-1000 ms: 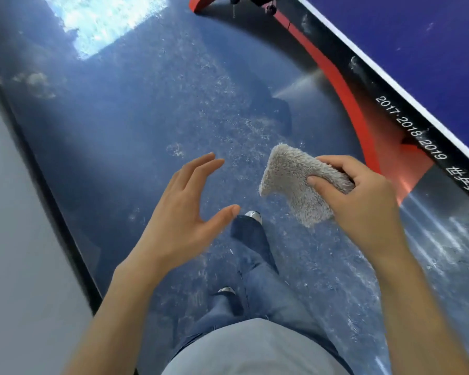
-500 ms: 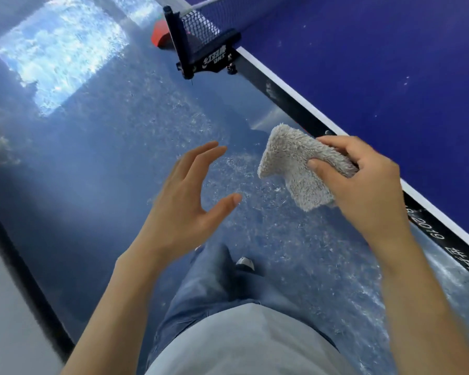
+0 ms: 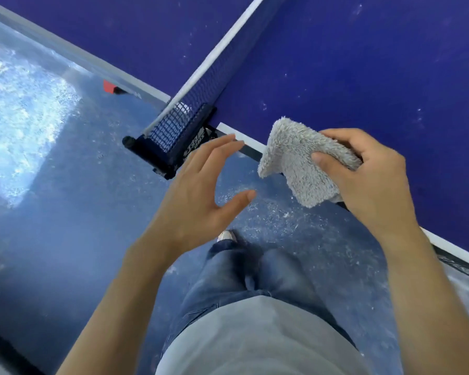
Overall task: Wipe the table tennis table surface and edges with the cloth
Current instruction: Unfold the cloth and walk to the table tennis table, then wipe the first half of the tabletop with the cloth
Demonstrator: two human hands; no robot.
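Cloth [image 3: 295, 163]: grey, deep-pile, folded over on itself. It sits centre right of the frame, over the near edge [image 3: 251, 142] of the table [image 3: 363, 63], just right of the net [image 3: 201, 85]. I cannot tell whether it touches the edge or hangs just clear of it.

Right hand [image 3: 374, 185]: clamped on the cloth. The thumb lies across the front face and the fingers curl round the back fold. About half the cloth sticks out free to the left and below the grip.

Left hand [image 3: 198, 201]: holds nothing. Its fingers are straight, the thumb is spread, and the palm faces the cloth. It hovers centre frame between the clamp [image 3: 157, 155] and the cloth, touching neither. The two hands are near each other but apart.

Table: the blue top fills the upper right and shows scattered pale specks. By my reading, wiping has not begun on this part.

Handling, my judgement:
- The cloth looks light, soft and limp, so the free half will flop and drag rather than press.
- The pile should grip fingers well, and I rate slip risk as low. Nothing about it looks fragile.
- For the top, I would hold it through the folded bulk with a flat palm over it, so that pressure spreads.
- For the edge, I would wrap the free flap over the rim and pinch it from above and below.
- Near the clamp, the loose pile may snag on the net mesh, so the flap should be tucked in there.

Floor [image 3: 65, 212]: scuffed blue, glossy, lower and left of frame.
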